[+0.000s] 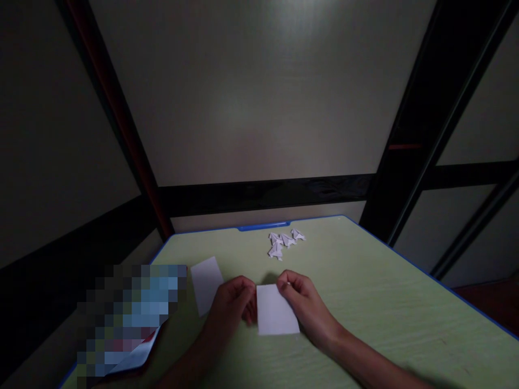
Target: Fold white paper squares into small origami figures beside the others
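Observation:
A small white sheet of paper (277, 313) is held over the table, low in the middle of the head view. My right hand (304, 302) pinches its upper right part between thumb and curled fingers. My left hand (234, 300) is closed at the sheet's upper left edge, thumb against forefinger; the exact contact is hard to see in the dim light. Left of that hand, a second white sheet of paper (206, 281) lies on the table, its lower right side partly hidden. Beyond my hands sit several small folded paper figures (276, 250), shaped like frogs and clustered together.
The pale green table (365, 292) has a blue rim and a blue handle-like piece (264, 226) at its far edge. A pixelated device-like object (141, 324) leans at the left. Behind the table stand light panels (259, 108) with dark frames.

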A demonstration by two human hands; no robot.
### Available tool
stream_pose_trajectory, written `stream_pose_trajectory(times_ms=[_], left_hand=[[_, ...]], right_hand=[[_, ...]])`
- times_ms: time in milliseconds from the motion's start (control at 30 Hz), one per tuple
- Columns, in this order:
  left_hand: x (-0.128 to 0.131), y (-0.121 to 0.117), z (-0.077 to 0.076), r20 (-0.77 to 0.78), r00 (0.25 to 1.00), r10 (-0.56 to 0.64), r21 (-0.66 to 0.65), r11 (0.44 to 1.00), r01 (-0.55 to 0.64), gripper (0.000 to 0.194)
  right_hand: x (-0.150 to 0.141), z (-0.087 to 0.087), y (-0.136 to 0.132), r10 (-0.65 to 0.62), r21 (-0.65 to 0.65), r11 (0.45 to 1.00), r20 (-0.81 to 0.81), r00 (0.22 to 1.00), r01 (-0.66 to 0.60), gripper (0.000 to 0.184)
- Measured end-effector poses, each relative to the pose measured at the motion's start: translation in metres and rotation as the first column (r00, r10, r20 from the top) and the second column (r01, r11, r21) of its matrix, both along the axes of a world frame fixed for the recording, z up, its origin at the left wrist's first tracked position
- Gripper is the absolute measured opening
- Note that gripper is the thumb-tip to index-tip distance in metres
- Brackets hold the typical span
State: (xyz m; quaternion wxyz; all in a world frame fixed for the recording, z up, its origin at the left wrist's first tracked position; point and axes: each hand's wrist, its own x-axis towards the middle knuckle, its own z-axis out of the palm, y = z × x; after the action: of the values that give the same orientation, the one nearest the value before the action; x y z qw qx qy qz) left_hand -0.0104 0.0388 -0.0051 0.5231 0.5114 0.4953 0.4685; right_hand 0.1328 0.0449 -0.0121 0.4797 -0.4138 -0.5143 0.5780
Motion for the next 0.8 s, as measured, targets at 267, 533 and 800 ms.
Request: stream_pose_trajectory(times_ms=[267,533,800], left_hand=[[-0.001,0.0,-0.001,-0.101,0.994,-0.05,0.036,0.998,0.054,0.028],[-0.004,-0.004,-0.001,-0.241,0.948,0.208,0.184,0.969,-0.166,0.028],[-0.013,-0.002,0.008,-0.217,0.876,0.43,0.218,0.896,-0.386,0.025]], right_hand=[[0.0,0.001,-0.005,0.049,0.142,0.988,0.123,0.991,-0.066,0.02],[-0.003,0.005,-0.006,0.083,0.106,0.989,0.162,0.983,-0.101,0.016],[-0.001,0.005,-0.006,0.039,0.241,0.968,0.103,0.994,-0.063,0.008]])
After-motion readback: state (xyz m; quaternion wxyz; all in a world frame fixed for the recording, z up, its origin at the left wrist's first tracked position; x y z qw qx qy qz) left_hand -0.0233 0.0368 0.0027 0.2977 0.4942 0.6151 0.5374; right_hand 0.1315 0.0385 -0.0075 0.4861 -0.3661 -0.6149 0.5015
